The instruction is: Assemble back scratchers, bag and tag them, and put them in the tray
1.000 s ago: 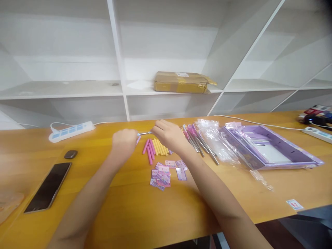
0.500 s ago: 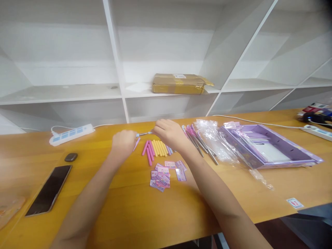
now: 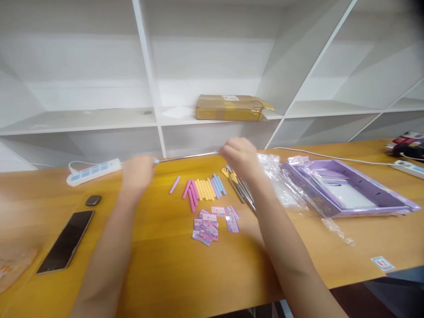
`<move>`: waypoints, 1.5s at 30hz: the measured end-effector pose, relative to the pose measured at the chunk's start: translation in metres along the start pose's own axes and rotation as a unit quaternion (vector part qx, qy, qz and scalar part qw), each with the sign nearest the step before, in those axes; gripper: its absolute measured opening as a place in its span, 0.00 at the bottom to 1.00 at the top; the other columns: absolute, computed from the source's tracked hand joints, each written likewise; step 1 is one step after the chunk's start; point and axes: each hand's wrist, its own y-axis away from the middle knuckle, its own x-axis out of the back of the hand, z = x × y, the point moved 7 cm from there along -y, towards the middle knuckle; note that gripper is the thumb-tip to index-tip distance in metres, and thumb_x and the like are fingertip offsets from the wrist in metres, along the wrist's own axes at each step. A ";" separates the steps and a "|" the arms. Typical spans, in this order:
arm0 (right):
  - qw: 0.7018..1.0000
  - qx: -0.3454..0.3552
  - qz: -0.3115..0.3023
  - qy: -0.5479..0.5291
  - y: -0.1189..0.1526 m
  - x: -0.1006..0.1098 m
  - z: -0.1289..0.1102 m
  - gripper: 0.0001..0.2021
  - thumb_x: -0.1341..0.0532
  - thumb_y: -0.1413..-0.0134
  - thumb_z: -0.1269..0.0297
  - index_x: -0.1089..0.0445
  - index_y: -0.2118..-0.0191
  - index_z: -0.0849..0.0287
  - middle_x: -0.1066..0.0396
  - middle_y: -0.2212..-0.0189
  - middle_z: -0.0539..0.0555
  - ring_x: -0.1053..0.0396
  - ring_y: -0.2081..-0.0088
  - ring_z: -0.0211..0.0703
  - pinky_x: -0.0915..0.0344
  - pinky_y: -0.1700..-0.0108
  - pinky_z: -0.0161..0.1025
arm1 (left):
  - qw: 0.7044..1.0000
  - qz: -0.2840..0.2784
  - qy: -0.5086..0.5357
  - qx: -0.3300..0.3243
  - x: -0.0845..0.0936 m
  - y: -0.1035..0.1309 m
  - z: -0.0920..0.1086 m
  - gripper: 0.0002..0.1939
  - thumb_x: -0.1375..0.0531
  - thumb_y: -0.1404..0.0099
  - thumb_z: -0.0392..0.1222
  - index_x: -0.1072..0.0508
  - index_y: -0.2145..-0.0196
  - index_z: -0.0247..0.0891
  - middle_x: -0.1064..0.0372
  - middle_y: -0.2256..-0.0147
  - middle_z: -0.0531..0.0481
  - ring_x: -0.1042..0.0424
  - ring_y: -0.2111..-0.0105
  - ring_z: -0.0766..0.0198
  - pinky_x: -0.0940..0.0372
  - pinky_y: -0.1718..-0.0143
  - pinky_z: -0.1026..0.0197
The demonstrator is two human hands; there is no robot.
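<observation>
- Keeping clear of the overlapping printed cards, between 5 and 6 o'clock from the slim metal rod, should avoid scattering them.
- Yellow tubes, beyond the cards at 5 o'clock, also seem best left undisturbed.
- Left hand, at 9 o'clock, and right hand, at 3, clench the rod's light-blue ends; even tension along its line should prevent bending.

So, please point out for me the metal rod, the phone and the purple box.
Metal rod (image 3: 187,157), head view: middle of shaft.
Phone (image 3: 66,242), head view: screen.
Purple box (image 3: 360,181), head view: right inner wall.
</observation>
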 end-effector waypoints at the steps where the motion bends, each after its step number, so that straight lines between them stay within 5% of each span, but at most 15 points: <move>1: 0.999 -0.048 0.012 0.006 0.007 0.008 0.026 0.15 0.44 0.26 0.65 0.27 0.67 0.55 0.34 0.72 0.52 0.39 0.65 0.45 0.48 0.58 0.42 | 0.999 0.015 -0.011 0.028 0.006 -0.001 -0.021 0.20 0.50 0.30 0.36 0.17 0.55 0.38 0.20 0.59 0.33 0.22 0.57 0.42 0.38 0.62 0.53; 5: 0.963 -0.259 0.065 0.033 0.052 0.033 0.126 0.11 0.34 0.36 0.60 0.28 0.71 0.55 0.29 0.70 0.56 0.34 0.62 0.49 0.44 0.53 0.44 | 0.979 0.132 -0.074 0.138 0.024 0.005 -0.107 0.21 0.51 0.29 0.38 0.18 0.56 0.40 0.22 0.61 0.39 0.28 0.59 0.51 0.43 0.63 0.57; 8: 0.951 -0.293 0.089 0.032 0.073 0.037 0.154 0.09 0.33 0.40 0.63 0.30 0.71 0.54 0.26 0.67 0.58 0.32 0.59 0.52 0.42 0.50 0.46 | 0.976 0.168 -0.096 0.102 0.021 0.006 -0.125 0.20 0.53 0.29 0.36 0.19 0.59 0.41 0.26 0.65 0.43 0.33 0.61 0.55 0.45 0.63 0.58; 19: 0.946 -0.304 0.110 0.021 0.072 0.042 0.148 0.05 0.33 0.44 0.63 0.30 0.69 0.54 0.25 0.65 0.60 0.29 0.59 0.50 0.37 0.55 0.44 | 0.988 0.102 -0.057 0.102 0.008 -0.001 -0.113 0.15 0.50 0.31 0.37 0.22 0.62 0.43 0.26 0.64 0.46 0.37 0.64 0.55 0.52 0.67 0.58; 35: 0.946 -0.289 0.137 0.049 0.065 0.043 0.139 0.02 0.33 0.47 0.66 0.26 0.70 0.56 0.25 0.66 0.58 0.28 0.61 0.49 0.36 0.56 0.42 | 0.988 0.085 -0.040 0.125 0.016 0.005 -0.115 0.16 0.49 0.30 0.43 0.21 0.62 0.42 0.25 0.67 0.44 0.35 0.65 0.52 0.51 0.66 0.56; 45: 0.932 -0.339 0.108 0.068 0.067 0.045 0.144 0.04 0.32 0.48 0.68 0.27 0.70 0.55 0.29 0.65 0.57 0.32 0.62 0.49 0.39 0.56 0.42 | 0.990 0.104 -0.038 0.091 0.018 0.003 -0.098 0.16 0.49 0.29 0.40 0.20 0.62 0.40 0.26 0.67 0.43 0.36 0.67 0.54 0.52 0.67 0.56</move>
